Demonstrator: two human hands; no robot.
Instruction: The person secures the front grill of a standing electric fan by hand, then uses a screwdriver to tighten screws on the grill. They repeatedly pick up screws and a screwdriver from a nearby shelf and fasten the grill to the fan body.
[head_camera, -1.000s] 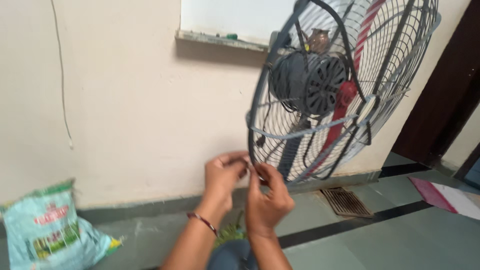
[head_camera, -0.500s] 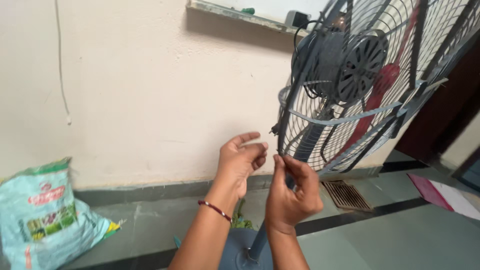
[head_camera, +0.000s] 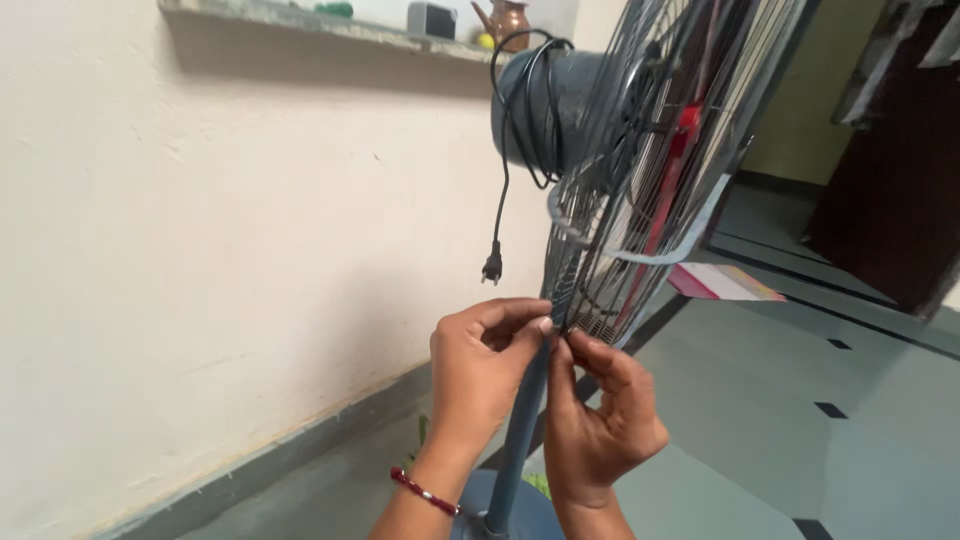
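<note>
A pedestal fan stands in front of me, seen almost edge-on, with a grey wire guard (head_camera: 640, 170), red blades (head_camera: 672, 190) and a dark motor housing (head_camera: 560, 100). My left hand (head_camera: 480, 370), with a red bead bracelet on its wrist, pinches the bottom rim of the guard between thumb and fingertips. My right hand (head_camera: 600, 420) pinches the same spot from the other side, fingers bent. Both hands meet just above the blue-grey pole (head_camera: 520, 430). A black power cord is looped over the motor and its plug (head_camera: 492, 268) hangs loose.
A cream wall (head_camera: 220, 260) runs along the left, with a shelf (head_camera: 330, 28) holding a copper pot and small items. The fan's round base (head_camera: 500, 515) sits on a grey tiled floor (head_camera: 800, 430). A dark door (head_camera: 900, 160) and flat coloured sheets (head_camera: 725, 282) lie to the right.
My view has swung around the fan, which now shows edge-on. The green bag has left the view. Both hands stay at the guard's lower rim and have closed together on it.
</note>
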